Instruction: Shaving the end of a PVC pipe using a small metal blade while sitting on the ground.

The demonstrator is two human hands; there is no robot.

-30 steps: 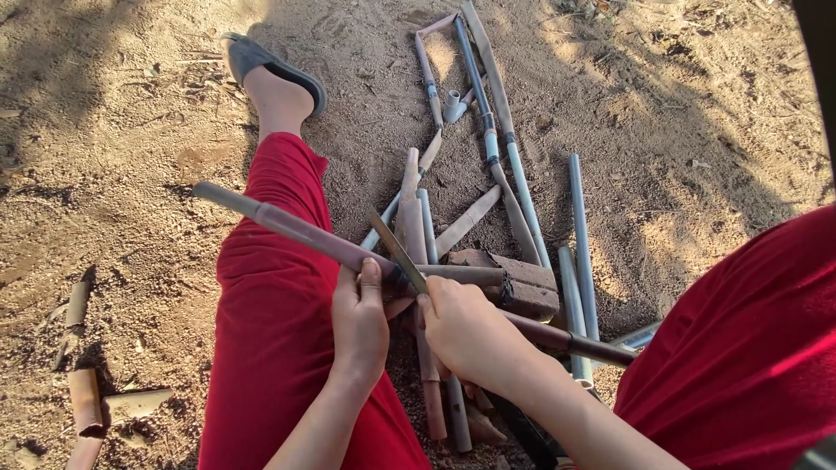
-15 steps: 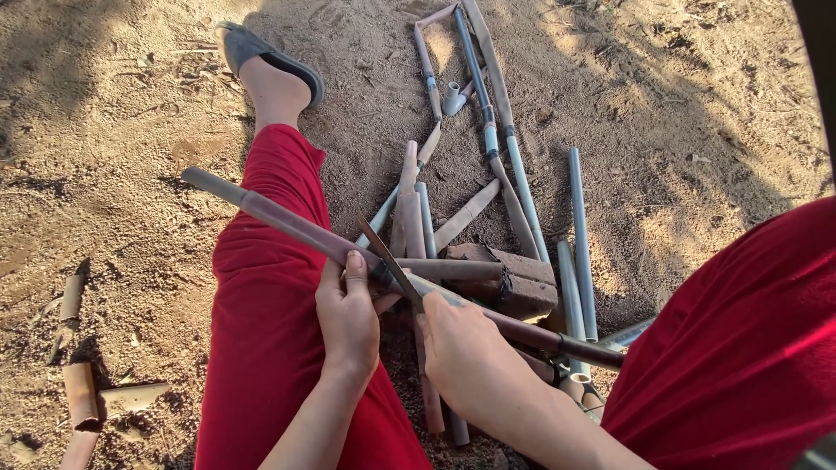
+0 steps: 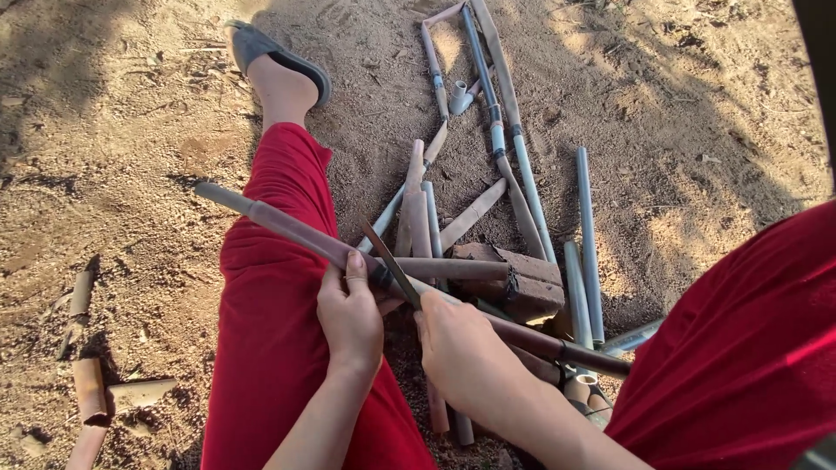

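Observation:
I sit on sandy ground with a long brown bamboo stick [image 3: 279, 224] lying across my red-trousered left leg [image 3: 274, 313]. My left hand [image 3: 350, 315] grips the stick near its middle, thumb on top. My right hand [image 3: 457, 348] is closed on the handle of a thin dark knife blade [image 3: 389, 261], which rests edge-down on the stick just right of my left thumb. The stick runs on to the lower right, past a dark band [image 3: 562, 351].
Several cut bamboo lengths and grey pipes [image 3: 585, 226] lie piled between my legs around a brick [image 3: 522, 283]. Short bamboo offcuts [image 3: 89, 387] sit on the sand at lower left. My sandalled foot [image 3: 279, 65] is at the top.
The view has shifted slightly; my left hand slid a little along the stick and the blade stays set on it. My right hand has moved lower.

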